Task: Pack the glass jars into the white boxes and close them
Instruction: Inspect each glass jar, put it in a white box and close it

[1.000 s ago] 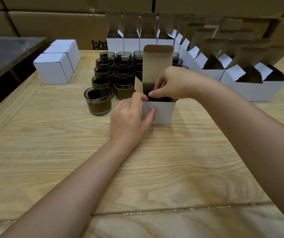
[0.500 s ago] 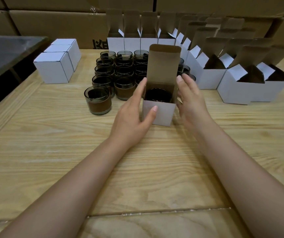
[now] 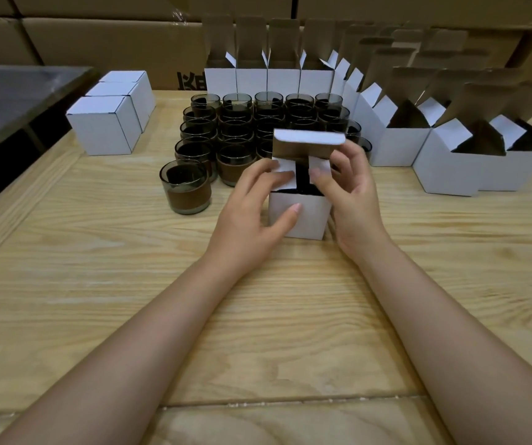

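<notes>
The left hand [image 3: 251,216] is bracing the white box [image 3: 303,220], which is standing on the wooden table [image 3: 97,284]. Its thumb is lying on the front wall and its fingers are pressing the left side flap [image 3: 281,170] inward. The right hand [image 3: 353,191] is holding down the right side flap [image 3: 319,167] with its thumb, while its curled fingers are drawing the lid [image 3: 308,146] forward from behind. A glass jar [image 3: 301,184] is sitting inside, showing dark between the flaps. For a clean closure, both flaps should be lying flat before the tuck tab is guided behind the front wall.

The closed boxes [image 3: 104,130] at far left are showing matte white card with crisp edges. The loose jars [image 3: 245,130] are cylindrical smoked glass with a brown lower band. The open boxes [image 3: 450,168] at right are showing brown kraft interiors
</notes>
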The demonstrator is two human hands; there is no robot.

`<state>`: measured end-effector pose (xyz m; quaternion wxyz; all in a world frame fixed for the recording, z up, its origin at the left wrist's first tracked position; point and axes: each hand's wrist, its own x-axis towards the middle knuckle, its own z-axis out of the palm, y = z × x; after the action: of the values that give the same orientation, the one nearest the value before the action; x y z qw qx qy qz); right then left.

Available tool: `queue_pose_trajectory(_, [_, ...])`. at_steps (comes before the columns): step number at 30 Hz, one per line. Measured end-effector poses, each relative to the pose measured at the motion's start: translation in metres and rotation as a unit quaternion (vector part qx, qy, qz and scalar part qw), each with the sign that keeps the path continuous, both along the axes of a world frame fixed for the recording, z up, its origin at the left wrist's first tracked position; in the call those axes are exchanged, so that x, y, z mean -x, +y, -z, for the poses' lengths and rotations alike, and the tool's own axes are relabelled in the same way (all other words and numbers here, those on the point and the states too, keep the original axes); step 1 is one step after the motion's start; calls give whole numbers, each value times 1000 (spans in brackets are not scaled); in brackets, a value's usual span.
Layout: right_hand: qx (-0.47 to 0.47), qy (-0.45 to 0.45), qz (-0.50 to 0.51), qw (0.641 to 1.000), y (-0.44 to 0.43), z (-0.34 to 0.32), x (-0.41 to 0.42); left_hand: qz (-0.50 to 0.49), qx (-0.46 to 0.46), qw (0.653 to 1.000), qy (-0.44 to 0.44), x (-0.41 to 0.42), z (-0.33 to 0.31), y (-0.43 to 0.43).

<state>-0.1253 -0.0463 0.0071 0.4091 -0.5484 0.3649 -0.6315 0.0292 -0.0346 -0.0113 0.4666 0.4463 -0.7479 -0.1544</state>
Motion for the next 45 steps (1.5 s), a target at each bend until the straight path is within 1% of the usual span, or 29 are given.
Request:
queue_pose_trajectory(5, [12, 2, -2, 1000, 3, 0, 1, 3, -2, 1000, 12, 0, 0, -1])
queue_pose_trajectory(8, [15, 26, -6, 1000, 2, 1, 2, -2, -13, 1000, 27, -1, 0, -1])
queue_pose_trajectory(12, [36, 77, -20, 996, 5, 1, 5, -2, -56, 995, 86, 0, 0, 0])
queue_pose_trajectory(16, [42, 130, 4, 991, 7, 1, 3, 4, -66, 988, 140, 0, -3, 1])
queue_pose_trajectory(18, [42, 144, 7, 989, 7, 0, 3, 13, -62, 987, 145, -1, -4, 3])
queue_pose_trajectory(22, [39, 149, 1, 988, 6, -1, 4, 19, -35, 992, 122, -1, -5, 5])
queue_pose_trajectory(24, [35, 143, -3, 989, 5, 0, 5, 19, -21, 994, 109, -1, -3, 4])
queue_pose_trajectory(26, [34, 131, -7, 991, 3, 0, 7, 16, -25, 994, 103, -1, -2, 4])
queue_pose_trajectory(29, [37, 137, -1, 990, 1, 3, 11, 11, -5, 996, 84, -1, 0, 1])
queue_pose_trajectory(32, [37, 141, 9, 989, -2, 5, 11, -6, 9, 996, 83, -2, -1, 1])
queue_pose_trajectory(35, [31, 133, 21, 990, -3, 5, 11, -20, 4, 996, 86, -3, -2, 0])
queue_pose_trajectory(41, [-51, 22, -44, 998, -4, 7, 16, -7, 2, 997, 78, -4, -1, 1])
queue_pose_trajectory(45, [-63, -7, -42, 997, -9, 9, 17, 5, 7, 995, 95, -3, -3, 2])
